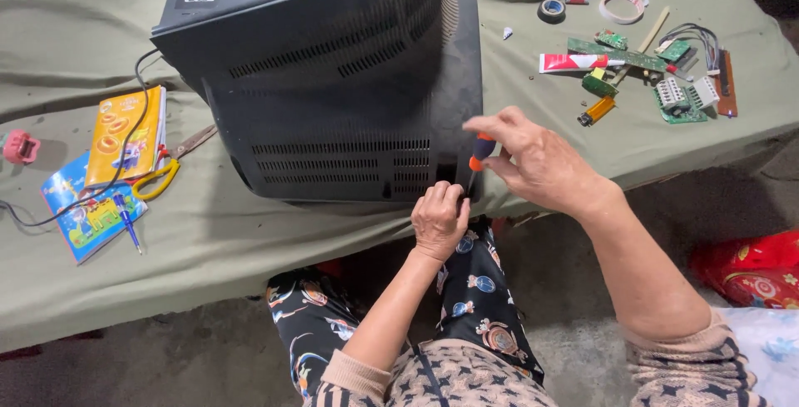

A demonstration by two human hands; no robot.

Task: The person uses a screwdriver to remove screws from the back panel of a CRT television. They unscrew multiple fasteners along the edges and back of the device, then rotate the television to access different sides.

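Centrally, TV set: black tube television lies face-down on a green cloth-covered bench, its vented back shell up, so the rear corner w/ its fastener recess faces the person.
Right hand: right hand pinches the orange-and-blue handle of a screwdriver betw. thumb and fingers; shaft points down into the shell's lower right corner, grip high on the handle, apparently for turning.
Left hand: left hand curled shut, fingers pressed together against the shell edge just beside the screwdriver tip; judged to steady the tip or the casing. Whether it grips anything small cannot be told.
Left of TV: two colourful booklets, a blue pen, yellow-handled scissors and a pink object; a black cable trails across them from the set.
Right of TV: spare parts kept within reach but well apart from the work: green circuit boards, tape rolls, a red-and-white tube, an orange lighter-like item.
Foreground: person's patterned trousers; seated close to the bench edge.
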